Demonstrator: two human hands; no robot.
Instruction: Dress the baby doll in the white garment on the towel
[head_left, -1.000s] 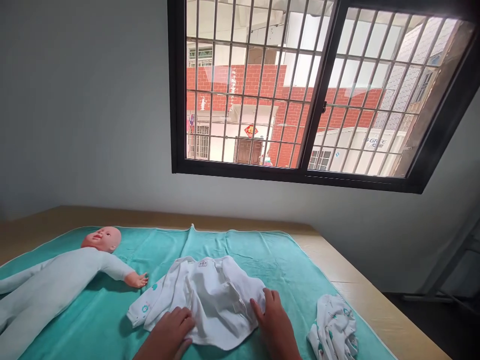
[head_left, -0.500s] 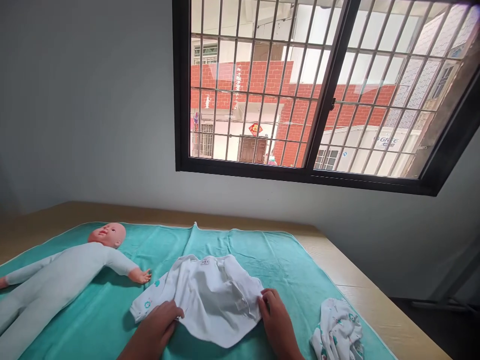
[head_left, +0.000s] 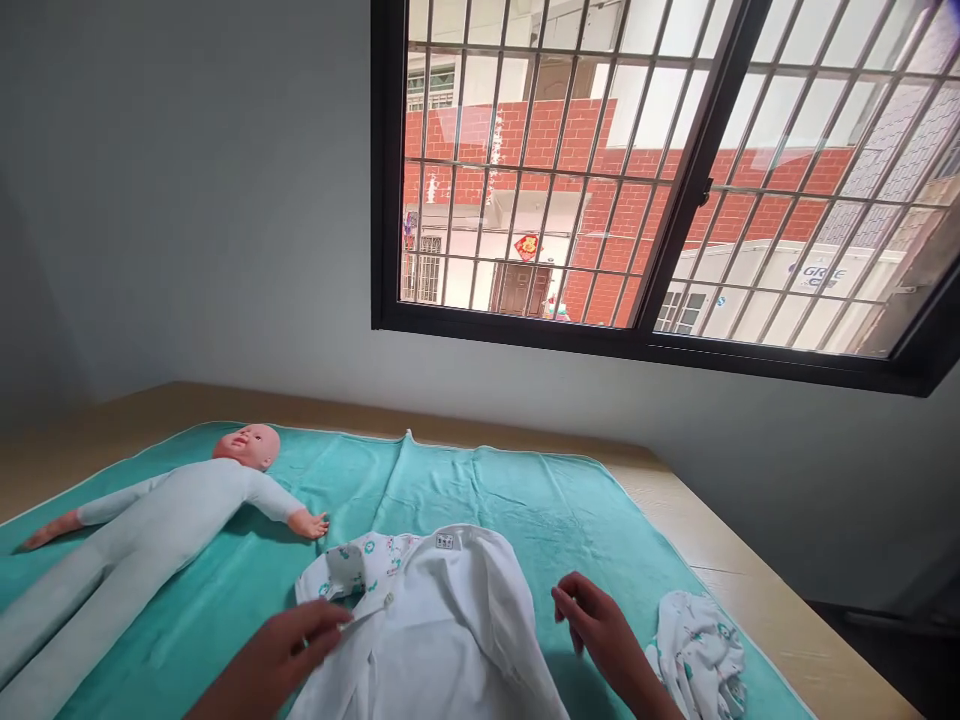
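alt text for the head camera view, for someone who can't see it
Two bare hands work a white baby garment on a teal blanket: the left hand pinches its front edge, the right hand hovers beside it. A doll lies to the left, a crumpled printed cloth to the right, below a barred window.

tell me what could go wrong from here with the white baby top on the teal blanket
1. The left hand pinches only the front edge of the white top, so the loose fabric may bunch or slip as it opens.
2. The right hand hovers off the cloth; with nothing pinning that side, the whole top could slide on the teal blanket.
3. The doll has a hand close to the folded sleeve, which may snag it.
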